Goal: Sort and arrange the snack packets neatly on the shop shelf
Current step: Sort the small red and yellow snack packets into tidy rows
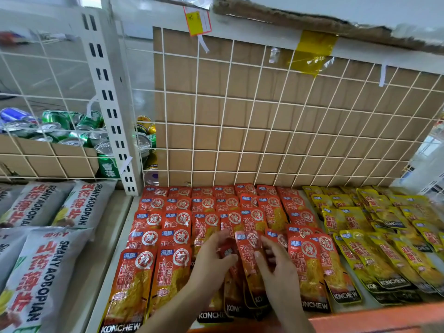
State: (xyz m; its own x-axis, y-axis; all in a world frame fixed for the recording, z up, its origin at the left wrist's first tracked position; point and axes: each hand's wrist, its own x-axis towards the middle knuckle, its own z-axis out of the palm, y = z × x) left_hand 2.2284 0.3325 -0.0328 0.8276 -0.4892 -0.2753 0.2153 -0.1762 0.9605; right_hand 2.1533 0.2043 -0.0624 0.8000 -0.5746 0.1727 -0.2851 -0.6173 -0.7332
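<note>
- Head view: your left hand (211, 263) enters from the lower edge, thumb and curled fingers pinching a blurred packet (227, 251), red, just above the stock
- Your right hand (276, 272) sits just beside it, thumb and fingers closed on the right edge of a front packet (249, 260), also red, which lies lengthwise with its top end pointing to the back
- The front packet lies between your two hands; motion blur hides exactly how the fingertips lie
- Red packets (182, 222) fill the middle of the shelf (374, 318) in overlapping rows, from the orange front lip back to the wire grid (222, 121)
- The left columns of red lie straight; those under and to the right of your hands are tilted and overlap unevenly
- Yellow packets (374, 239) take the right part of the same shelf, just beside the red ones, overlapping and skewed
- Grey bags (48, 260) with red lettering lie flat on the next shelf to your left, past a white slotted post (113, 104)
- Cardboard (264, 109) backs the grid, with yellow tape (312, 51) and a red-edged yellow tag (197, 20) on the rail above
- Green cans (62, 131) are heaped behind the grid at the upper left
</note>
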